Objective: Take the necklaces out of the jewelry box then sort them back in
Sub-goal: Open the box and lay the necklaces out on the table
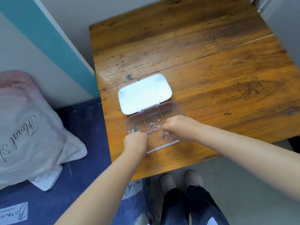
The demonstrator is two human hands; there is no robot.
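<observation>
Our fingers are curled in on both hands, the left hand point(136, 141) at the clear jewelry box's point(176, 108) near-left compartment and the right hand point(174, 126) over its middle, though we cannot tell whether either has pinched a chain. The box sits lid-open near the counter's point(211, 62) front-left edge with three necklace tangles point(154, 121) inside, so a snagged chain could drag it off or knot with its neighbour. Only cursive script on the pillow point(32, 127) shows, which we cannot read with confidence.
</observation>
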